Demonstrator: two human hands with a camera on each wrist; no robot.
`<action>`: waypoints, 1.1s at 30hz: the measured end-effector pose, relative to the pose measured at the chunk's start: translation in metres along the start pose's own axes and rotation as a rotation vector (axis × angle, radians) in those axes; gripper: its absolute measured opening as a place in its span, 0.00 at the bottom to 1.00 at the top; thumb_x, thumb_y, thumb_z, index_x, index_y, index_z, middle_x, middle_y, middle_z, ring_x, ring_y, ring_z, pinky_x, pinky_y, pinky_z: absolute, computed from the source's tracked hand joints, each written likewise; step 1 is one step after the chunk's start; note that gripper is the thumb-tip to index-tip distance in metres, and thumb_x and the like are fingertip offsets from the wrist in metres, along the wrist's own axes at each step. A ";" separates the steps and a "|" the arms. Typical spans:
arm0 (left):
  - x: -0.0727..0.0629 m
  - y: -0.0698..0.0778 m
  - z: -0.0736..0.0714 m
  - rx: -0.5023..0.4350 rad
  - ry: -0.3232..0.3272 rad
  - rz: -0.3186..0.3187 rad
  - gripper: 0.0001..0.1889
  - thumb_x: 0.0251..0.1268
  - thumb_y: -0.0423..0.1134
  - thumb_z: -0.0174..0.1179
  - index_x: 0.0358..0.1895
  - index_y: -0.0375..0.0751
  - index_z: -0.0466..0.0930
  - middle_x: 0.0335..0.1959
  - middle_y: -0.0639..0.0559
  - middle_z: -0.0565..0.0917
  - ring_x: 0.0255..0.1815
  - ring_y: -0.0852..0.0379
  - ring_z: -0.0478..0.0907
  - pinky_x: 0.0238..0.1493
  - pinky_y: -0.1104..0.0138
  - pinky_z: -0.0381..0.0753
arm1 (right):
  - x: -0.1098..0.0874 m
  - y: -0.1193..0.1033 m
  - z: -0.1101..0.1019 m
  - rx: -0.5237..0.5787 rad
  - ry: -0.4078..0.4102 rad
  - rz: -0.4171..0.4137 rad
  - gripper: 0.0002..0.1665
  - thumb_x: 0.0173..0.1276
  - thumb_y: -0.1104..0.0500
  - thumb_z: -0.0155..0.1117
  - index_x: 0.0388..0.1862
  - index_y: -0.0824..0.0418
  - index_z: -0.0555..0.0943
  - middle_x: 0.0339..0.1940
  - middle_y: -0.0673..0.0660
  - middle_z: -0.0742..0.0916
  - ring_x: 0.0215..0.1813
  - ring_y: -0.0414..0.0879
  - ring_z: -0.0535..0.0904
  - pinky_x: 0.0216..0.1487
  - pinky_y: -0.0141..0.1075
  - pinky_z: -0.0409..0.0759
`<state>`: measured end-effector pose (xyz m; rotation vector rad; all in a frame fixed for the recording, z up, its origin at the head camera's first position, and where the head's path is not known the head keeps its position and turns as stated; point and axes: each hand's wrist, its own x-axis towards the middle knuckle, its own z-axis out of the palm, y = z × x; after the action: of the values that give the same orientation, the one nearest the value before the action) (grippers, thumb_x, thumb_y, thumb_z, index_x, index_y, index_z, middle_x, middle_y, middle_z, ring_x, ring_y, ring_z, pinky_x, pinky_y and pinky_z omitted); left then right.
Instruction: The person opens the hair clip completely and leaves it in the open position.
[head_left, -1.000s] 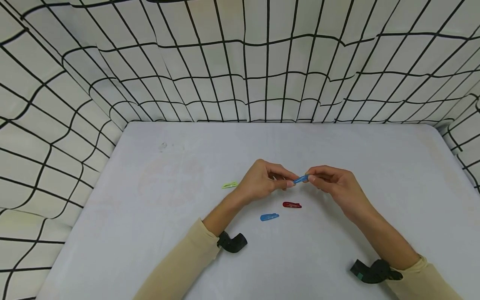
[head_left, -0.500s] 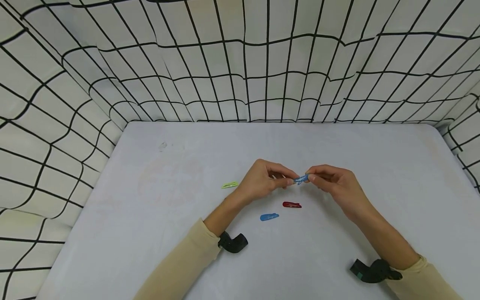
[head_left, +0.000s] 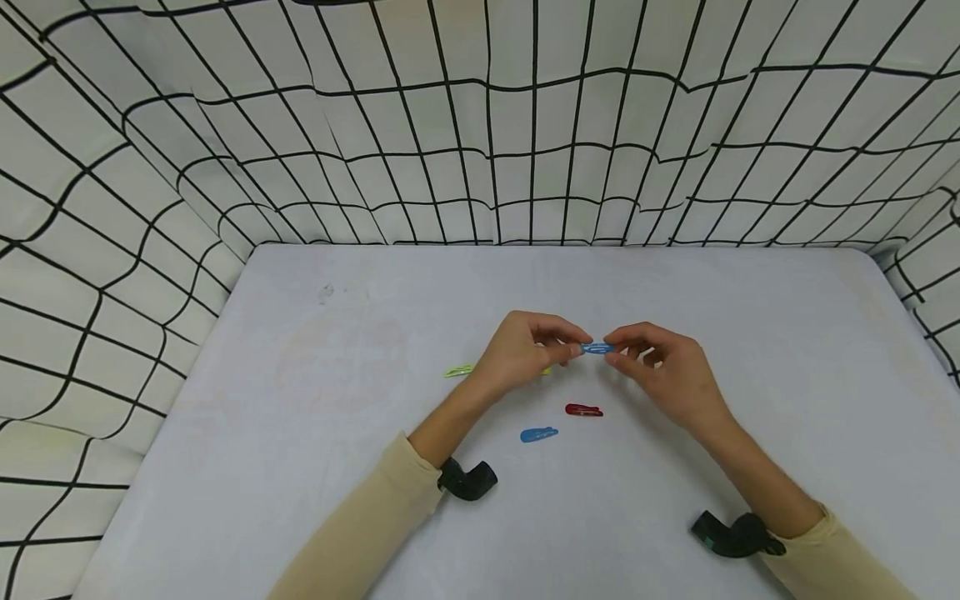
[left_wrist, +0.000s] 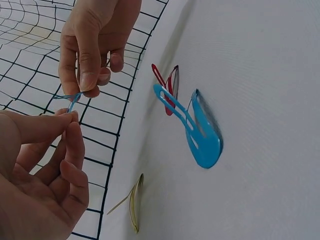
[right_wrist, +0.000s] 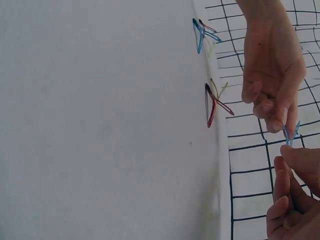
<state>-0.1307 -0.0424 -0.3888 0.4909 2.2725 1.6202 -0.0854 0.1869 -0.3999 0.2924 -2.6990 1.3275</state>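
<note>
Between both hands a blue snap hair clip is held up off the table, its two arms spread apart in the left wrist view. My left hand pinches its left end with thumb and forefinger. At the other end, my right hand grips it between thumb and fingertips. Below the hands on the table lie a red hair clip and a second blue hair clip, both sprung open. A yellow-green hair clip sits left of my left wrist, and another yellow-green piece peeks out under that hand.
The white table is bounded at the back and sides by a black grid on pale walls. Black wrist cameras are strapped at both sleeve cuffs.
Both hands have shifted slightly away from the body, and the held clip has turned from slanted to level. Its arms parted about half a second ago. A yellow-green piece has come into view under the left hand.
</note>
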 end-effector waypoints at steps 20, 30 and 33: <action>0.009 0.005 0.006 0.380 0.038 -0.006 0.07 0.66 0.39 0.72 0.45 0.51 0.92 0.34 0.56 0.89 0.31 0.61 0.79 0.29 0.73 0.73 | 0.008 -0.001 0.007 -0.108 -0.013 -0.024 0.10 0.63 0.61 0.79 0.43 0.54 0.90 0.35 0.49 0.89 0.38 0.40 0.78 0.41 0.26 0.75; 0.011 0.005 0.009 0.533 0.038 0.002 0.08 0.66 0.40 0.72 0.46 0.53 0.92 0.34 0.58 0.89 0.32 0.64 0.79 0.32 0.74 0.72 | 0.013 0.002 0.008 -0.134 -0.095 0.071 0.10 0.65 0.60 0.77 0.45 0.55 0.90 0.35 0.51 0.89 0.39 0.45 0.79 0.43 0.29 0.78; 0.011 0.004 0.010 0.557 0.032 0.010 0.06 0.66 0.41 0.72 0.45 0.53 0.93 0.35 0.59 0.90 0.33 0.64 0.79 0.32 0.74 0.73 | 0.013 0.002 0.008 -0.135 -0.113 0.088 0.09 0.65 0.60 0.77 0.44 0.56 0.90 0.35 0.52 0.89 0.39 0.45 0.79 0.42 0.30 0.78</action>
<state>-0.1358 -0.0274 -0.3885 0.6007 2.7400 0.9805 -0.0985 0.1802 -0.4034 0.2449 -2.9106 1.1765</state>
